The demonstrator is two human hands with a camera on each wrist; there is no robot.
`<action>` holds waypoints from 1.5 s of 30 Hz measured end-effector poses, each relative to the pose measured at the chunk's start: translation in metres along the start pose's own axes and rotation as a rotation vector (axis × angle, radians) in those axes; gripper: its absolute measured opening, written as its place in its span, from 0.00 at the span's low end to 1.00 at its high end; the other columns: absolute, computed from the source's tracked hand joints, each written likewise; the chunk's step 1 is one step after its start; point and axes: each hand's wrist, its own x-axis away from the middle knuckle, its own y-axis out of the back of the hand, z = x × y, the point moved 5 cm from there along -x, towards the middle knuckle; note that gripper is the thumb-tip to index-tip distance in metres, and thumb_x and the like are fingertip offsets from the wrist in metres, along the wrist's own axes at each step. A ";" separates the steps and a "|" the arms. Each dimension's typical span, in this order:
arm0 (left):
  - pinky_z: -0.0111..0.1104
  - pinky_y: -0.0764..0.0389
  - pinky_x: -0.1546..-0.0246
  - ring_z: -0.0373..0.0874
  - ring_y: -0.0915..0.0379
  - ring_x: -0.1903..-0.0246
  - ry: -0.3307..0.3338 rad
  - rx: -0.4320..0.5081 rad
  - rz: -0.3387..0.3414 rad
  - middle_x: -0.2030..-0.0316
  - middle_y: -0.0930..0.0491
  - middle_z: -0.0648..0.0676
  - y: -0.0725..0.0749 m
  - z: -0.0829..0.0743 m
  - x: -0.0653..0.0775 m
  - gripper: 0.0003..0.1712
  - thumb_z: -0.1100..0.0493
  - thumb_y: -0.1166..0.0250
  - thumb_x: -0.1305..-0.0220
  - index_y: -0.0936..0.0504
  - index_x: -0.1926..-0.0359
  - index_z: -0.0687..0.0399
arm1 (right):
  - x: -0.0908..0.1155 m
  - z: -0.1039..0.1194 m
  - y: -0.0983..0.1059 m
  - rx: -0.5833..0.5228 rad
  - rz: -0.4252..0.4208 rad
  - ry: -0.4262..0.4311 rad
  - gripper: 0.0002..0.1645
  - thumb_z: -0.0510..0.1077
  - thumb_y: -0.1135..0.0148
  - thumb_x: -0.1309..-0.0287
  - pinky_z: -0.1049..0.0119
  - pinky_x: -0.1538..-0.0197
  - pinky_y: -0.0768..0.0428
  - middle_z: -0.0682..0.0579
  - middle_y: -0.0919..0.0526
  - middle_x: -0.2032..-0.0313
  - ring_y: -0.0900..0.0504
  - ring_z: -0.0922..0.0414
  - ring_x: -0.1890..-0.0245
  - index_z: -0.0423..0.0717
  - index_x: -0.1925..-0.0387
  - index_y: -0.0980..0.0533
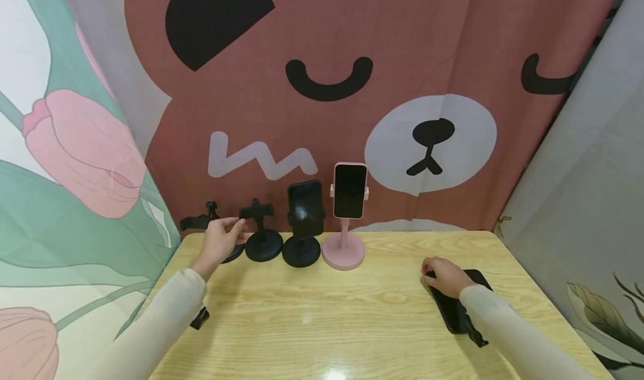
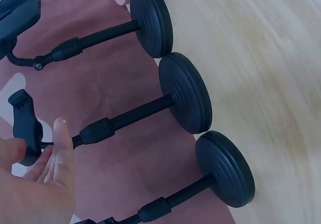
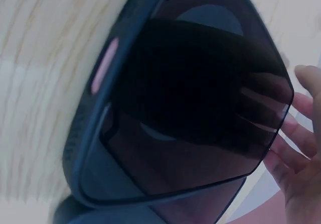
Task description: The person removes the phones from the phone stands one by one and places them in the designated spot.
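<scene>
My left hand is at the clamp head of a black phone stand, second from the left in the row. In the left wrist view, thumb and fingers pinch around its small clamp. Its round base stays on the table. My right hand is over the far end of a black phone lying on the table at right. In the right wrist view, its loosely bent fingers are at the phone's edge, with the thumb off the screen. Part of another dark slab shows under that phone.
Another black stand is at the far left, partly behind my left hand. To the right are a black stand holding a phone and a pink stand holding a pink-edged phone. A printed bear curtain hangs behind the wooden table.
</scene>
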 end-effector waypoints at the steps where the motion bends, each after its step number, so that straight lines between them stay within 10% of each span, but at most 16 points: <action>1: 0.29 0.12 0.59 0.34 0.14 0.66 -0.001 0.011 0.000 0.45 0.18 0.71 0.000 0.000 0.001 0.28 0.55 0.46 0.21 0.31 0.31 0.71 | 0.000 -0.001 0.001 -0.019 -0.009 -0.019 0.08 0.46 0.34 0.34 0.56 0.58 0.19 0.52 0.18 0.62 0.20 0.58 0.63 0.47 0.60 0.22; 22: 0.26 0.13 0.60 0.29 0.17 0.68 -0.025 0.095 -0.010 0.49 0.15 0.65 -0.005 0.004 0.029 0.21 0.55 0.45 0.22 0.19 0.41 0.66 | 0.006 0.019 0.038 -0.242 -0.342 -0.031 0.11 0.44 0.43 0.27 0.48 0.52 0.15 0.46 0.14 0.59 0.15 0.50 0.58 0.43 0.51 0.21; 45: 0.34 0.11 0.59 0.39 0.14 0.66 -0.111 0.183 0.023 0.51 0.15 0.69 -0.032 -0.021 0.054 0.17 0.60 0.44 0.23 0.18 0.45 0.68 | 0.009 0.107 0.048 -0.338 -0.368 0.143 0.07 0.44 0.42 0.27 0.65 0.57 0.17 0.57 0.15 0.63 0.18 0.62 0.62 0.50 0.54 0.19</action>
